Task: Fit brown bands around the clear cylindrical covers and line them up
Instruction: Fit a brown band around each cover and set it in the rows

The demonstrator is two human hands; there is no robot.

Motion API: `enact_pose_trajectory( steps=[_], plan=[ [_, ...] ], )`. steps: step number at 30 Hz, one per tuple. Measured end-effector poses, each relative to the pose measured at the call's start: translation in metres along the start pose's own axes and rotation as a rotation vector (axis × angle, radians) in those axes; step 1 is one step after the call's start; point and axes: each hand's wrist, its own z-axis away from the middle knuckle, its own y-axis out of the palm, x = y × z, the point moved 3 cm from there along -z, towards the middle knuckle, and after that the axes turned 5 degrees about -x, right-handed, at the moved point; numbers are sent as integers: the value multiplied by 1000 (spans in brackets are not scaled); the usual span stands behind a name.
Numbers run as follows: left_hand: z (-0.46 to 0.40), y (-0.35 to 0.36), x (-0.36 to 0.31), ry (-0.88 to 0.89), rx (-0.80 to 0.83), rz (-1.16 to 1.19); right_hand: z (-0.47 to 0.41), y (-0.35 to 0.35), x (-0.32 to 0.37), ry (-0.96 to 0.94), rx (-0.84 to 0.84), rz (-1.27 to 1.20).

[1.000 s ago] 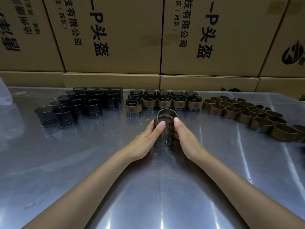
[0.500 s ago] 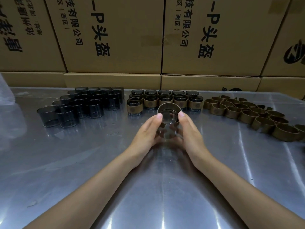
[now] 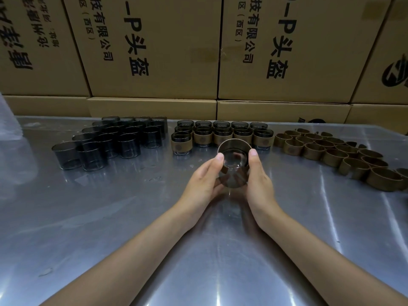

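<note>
A clear smoky cylindrical cover (image 3: 234,166) with a brown band around it is held between both hands above the middle of the metal table (image 3: 110,217), its open mouth tilted toward me. My left hand (image 3: 204,184) grips its left side and my right hand (image 3: 259,184) grips its right side, thumbs up near the rim. Behind it stand rows of banded covers (image 3: 220,136). Bare dark covers (image 3: 110,142) are grouped at the back left. Loose brown bands (image 3: 331,151) lie at the back right.
Stacked cardboard boxes (image 3: 154,51) with black print wall off the far edge of the table. A clear plastic bag (image 3: 11,146) sits at the far left.
Both hands have lifted the cover off the table and carried it farther from me toward the banded rows, tipping its mouth toward me.
</note>
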Motion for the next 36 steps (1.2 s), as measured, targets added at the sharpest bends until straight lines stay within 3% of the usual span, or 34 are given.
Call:
enact_pose_trajectory(
  steps=[9, 15, 20, 24, 29, 36],
  plan=[
    [-1, 2, 3, -66, -32, 63, 2, 1, 3, -83, -78, -17],
    [-3, 0, 3, -115, -15, 119, -1, 2, 0, -56, -41, -72],
    [-7, -11, 1, -96, -24, 102, -6, 2, 1, 179, 140, -228],
    [-11, -24, -6, -119, 7, 81, -10, -8, 7, 286, 344, -206],
    [-10, -33, -7, -327, 125, -2, -11, -16, 8, 338, 473, -285],
    [-7, -30, -5, -342, 269, 128, -12, -22, 5, 383, 625, -455]
  ],
)
